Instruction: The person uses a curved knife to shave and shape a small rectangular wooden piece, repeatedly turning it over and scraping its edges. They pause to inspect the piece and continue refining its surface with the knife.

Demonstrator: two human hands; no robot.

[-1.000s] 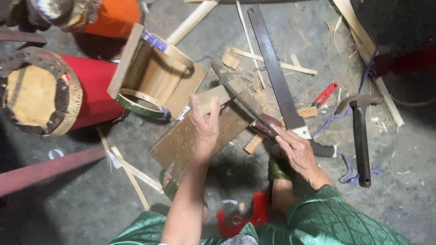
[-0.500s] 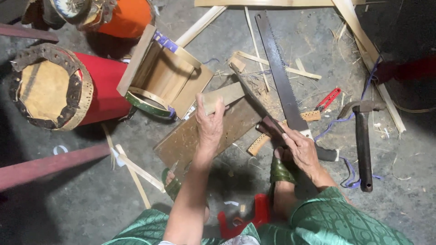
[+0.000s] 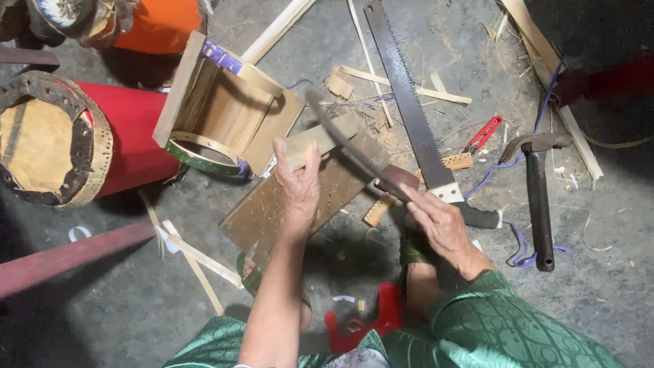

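Left hand clamps wood strip on board; right hand grips machete; hazard: a glancing blade could cut the holding fingers.

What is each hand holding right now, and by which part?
Right hand grips the knife by its dark handle. Left hand holds the wooden strip near its lower end.

The person wears a green garment of glossy fabric with a woven leaf-like pattern, its loose sleeve covering the right upper arm. Both forearms are bare, and both hands are without gloves.
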